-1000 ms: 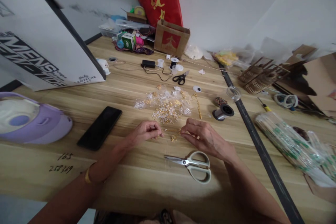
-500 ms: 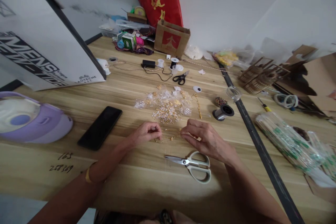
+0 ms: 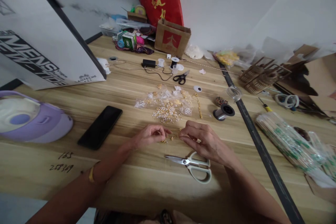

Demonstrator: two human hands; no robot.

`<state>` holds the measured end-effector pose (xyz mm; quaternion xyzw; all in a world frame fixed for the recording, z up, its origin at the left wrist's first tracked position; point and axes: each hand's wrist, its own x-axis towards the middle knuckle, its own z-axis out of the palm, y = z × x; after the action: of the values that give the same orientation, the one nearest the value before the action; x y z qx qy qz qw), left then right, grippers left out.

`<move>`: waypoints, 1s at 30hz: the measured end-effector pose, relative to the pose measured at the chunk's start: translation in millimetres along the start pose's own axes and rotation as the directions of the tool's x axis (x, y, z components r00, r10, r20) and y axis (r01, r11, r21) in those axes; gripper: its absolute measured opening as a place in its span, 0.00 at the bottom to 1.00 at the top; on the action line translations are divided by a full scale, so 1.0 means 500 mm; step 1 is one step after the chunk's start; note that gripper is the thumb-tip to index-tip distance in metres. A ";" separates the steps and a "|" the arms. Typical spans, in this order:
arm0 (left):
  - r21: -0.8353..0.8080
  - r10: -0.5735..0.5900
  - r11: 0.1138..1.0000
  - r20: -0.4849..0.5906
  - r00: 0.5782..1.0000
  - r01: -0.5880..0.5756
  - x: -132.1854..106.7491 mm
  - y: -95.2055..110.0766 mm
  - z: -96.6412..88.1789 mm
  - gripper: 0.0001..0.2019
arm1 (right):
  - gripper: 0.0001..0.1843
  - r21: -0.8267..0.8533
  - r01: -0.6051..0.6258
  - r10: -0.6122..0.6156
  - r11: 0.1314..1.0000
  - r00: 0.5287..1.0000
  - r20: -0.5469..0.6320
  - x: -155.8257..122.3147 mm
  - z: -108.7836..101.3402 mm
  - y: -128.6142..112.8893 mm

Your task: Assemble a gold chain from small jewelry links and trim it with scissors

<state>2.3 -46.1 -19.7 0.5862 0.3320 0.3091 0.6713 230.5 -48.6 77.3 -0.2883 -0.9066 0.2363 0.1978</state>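
Observation:
A thin gold chain with small charms (image 3: 172,138) runs between my two hands, low over the wooden table. My left hand (image 3: 151,135) pinches its left end between thumb and fingertips. At the other end, the fingertips of my right hand (image 3: 202,137) are closed on the chain. Just beyond my hands lies a heap of gold and clear beads (image 3: 166,112), with small plastic bags of findings (image 3: 168,95) behind it. White-handled scissors (image 3: 187,161) rest in front of my right hand, blades to the left. A finished-looking gold chain (image 3: 198,105) lies right of the heap.
To the left are a black phone (image 3: 100,127), a purple visor (image 3: 49,122) and a large white box (image 3: 44,42). A wire spool (image 3: 223,112) and bagged sticks (image 3: 288,143) lie right. Black scissors (image 3: 181,77) and a paper bag (image 3: 172,37) stand farther back.
My left hand has shifted slightly right, closer to my right hand, and its fingers have changed their hold on the chain. My right hand stays nearly where it was.

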 end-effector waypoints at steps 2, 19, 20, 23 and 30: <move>0.001 -0.006 1.000 0.021 1.000 0.006 -0.001 -0.001 0.001 0.10 | 0.09 0.012 -0.001 0.001 1.000 1.000 -0.008 0.001 0.001 0.001; 0.060 -0.032 0.998 0.053 0.998 0.029 0.000 0.001 0.007 0.11 | 0.07 0.040 -0.097 0.100 0.994 0.992 -0.078 0.009 0.011 0.025; 0.052 -0.036 0.998 0.044 0.998 0.034 0.001 0.000 0.007 0.11 | 0.07 0.022 -0.112 0.113 0.993 0.991 -0.073 0.010 0.011 0.029; 0.024 -0.047 0.999 0.032 0.998 0.046 0.002 -0.001 0.006 0.11 | 0.07 -0.063 -0.148 0.145 0.987 0.989 -0.040 0.009 0.013 0.043; 0.023 -0.043 0.999 0.013 0.999 0.042 0.002 -0.008 0.003 0.09 | 0.16 -0.418 -0.271 0.275 0.867 0.960 -0.053 0.000 0.008 0.036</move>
<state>4.1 -46.9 -23.6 0.5888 0.3434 0.2870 0.6731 236.1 -36.7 64.3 -0.4484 -0.8870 0.0621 0.0917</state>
